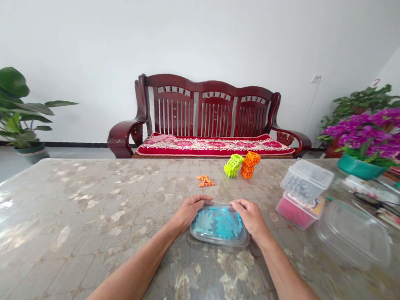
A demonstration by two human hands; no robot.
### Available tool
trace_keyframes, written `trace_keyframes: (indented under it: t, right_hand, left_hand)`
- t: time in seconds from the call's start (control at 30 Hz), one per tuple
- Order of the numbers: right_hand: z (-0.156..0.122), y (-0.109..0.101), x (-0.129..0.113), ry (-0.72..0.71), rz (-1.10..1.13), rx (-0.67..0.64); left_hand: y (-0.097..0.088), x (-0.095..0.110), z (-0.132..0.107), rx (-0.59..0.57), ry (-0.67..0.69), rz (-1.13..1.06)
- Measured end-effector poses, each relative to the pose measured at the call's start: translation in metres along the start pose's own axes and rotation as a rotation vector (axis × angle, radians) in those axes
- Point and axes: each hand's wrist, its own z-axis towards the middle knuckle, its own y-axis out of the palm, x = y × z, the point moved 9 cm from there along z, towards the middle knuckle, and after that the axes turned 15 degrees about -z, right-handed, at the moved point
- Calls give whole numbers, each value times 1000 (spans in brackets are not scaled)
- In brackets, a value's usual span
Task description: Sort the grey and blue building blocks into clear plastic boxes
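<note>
A clear plastic container (220,223) with blue pieces inside rests on the table before me, a transparent lid over it. My left hand (190,211) grips its left side, thumb along the far rim. On the opposite side, my right hand (250,216) holds the container's right edge with curled fingers. Beyond the hands lie a few flat orange pieces (206,181). Farther back stand a lime-green figure (233,165) and an orange figure (250,165), both built of small interlocking pieces, side by side.
To the right, a clear box of grey pieces (301,183) is stacked on a box of pink pieces (295,212). Beside them lies a transparent lid or tray (354,234). Glasses (386,202) and a teal pot of purple flowers (363,166) are farther right. A wooden bench (214,116) stands behind the table.
</note>
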Motion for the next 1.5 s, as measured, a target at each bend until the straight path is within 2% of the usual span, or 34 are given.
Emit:
trace_keyframes:
  t: [0.1,0.33,0.67,0.87,1.03,1.17,1.23,1.37,1.5]
  right_hand:
    - [-2,1,1,5,58,-2]
    - [-8,13,15,113,387,-70]
    - [-8,27,31,296,688,-136]
    - [-5,27,31,300,690,-102]
    - [-5,18,20,231,757,-74]
    - [-7,11,6,129,754,-125]
    - [-8,11,5,127,731,-164]
    - [-9,18,15,193,722,-178]
    - [-7,21,27,216,668,-122]
  left_hand:
    - [1,0,0,-19,18,-7]
    - [0,4,-2,-27,57,57]
    - [-4,-4,0,-14,37,-79]
    - [-7,-6,-2,76,31,-152]
    - [-12,-7,-3,159,79,-151]
    - [-20,-9,-4,244,142,-153]
    - [-22,-9,-6,273,160,-151]
    - [-21,-1,-10,265,201,-104]
    - [-15,5,-14,182,189,-6]
